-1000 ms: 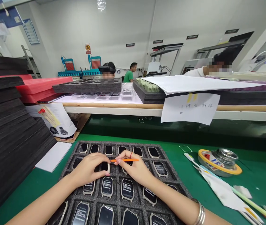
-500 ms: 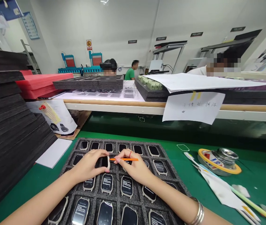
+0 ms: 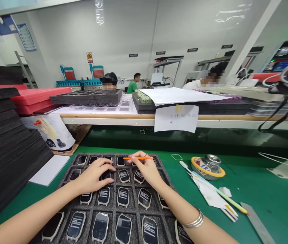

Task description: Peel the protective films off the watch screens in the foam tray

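A dark foam tray (image 3: 137, 212) holds rows of smartwatches without straps, several with white text on their screens. My left hand (image 3: 95, 174) lies over the second row, thumb and fingers spread around a dark-screened smartwatch (image 3: 105, 175) that sits in its slot, partly hidden by the hand. My right hand (image 3: 145, 167) pinches a thin orange stick (image 3: 127, 158) with a pointed end. The stick points left, over a back-row smartwatch (image 3: 120, 161); whether it touches that watch I cannot tell.
Stacked black foam trays (image 3: 6, 142) rise at the left beside a white pad (image 3: 48, 170). To the right lie a tape roll with a metal-topped jar (image 3: 208, 166), a toothbrush (image 3: 231, 200), white cloth (image 3: 206, 189) and a metal ruler (image 3: 257, 223). A shelf (image 3: 123, 121) spans the back; people sit beyond.
The view has turned right. My left hand has let the smartwatch down into its slot and loosened its fingers. My right hand has carried the orange stick away from that watch toward the back row.
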The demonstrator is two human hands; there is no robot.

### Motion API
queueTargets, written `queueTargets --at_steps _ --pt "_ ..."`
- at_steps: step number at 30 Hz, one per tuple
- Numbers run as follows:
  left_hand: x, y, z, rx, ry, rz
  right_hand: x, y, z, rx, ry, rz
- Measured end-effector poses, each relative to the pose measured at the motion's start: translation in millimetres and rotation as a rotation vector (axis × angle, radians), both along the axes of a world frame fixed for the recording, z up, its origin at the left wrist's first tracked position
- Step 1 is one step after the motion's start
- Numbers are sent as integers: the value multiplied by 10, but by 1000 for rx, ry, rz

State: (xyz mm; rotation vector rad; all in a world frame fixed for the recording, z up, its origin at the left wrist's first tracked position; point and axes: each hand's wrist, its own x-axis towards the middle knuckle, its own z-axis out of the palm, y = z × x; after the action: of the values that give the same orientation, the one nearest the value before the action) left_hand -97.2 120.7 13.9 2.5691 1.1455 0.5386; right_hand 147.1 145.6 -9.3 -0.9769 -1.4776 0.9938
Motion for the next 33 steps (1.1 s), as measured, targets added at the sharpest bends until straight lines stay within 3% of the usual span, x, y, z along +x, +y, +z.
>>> queueTargets --at_steps 5,8,14,22,33 --pt "431 -13 -71 36 39 -20 79 65 -124 -30 80 -57" --pt "544 -49 -142 72 51 12 68 71 -136 -21 113 -66" --pt "440 -144 -146 98 10 62 51 17 -125 -42 87 12" --pt "394 -48 -183 30 -59 12 4 -78 -140 -56 2 118" --pt "392 -10 -221 -108 -178 115 21 -78 -123 -24 -147 171"
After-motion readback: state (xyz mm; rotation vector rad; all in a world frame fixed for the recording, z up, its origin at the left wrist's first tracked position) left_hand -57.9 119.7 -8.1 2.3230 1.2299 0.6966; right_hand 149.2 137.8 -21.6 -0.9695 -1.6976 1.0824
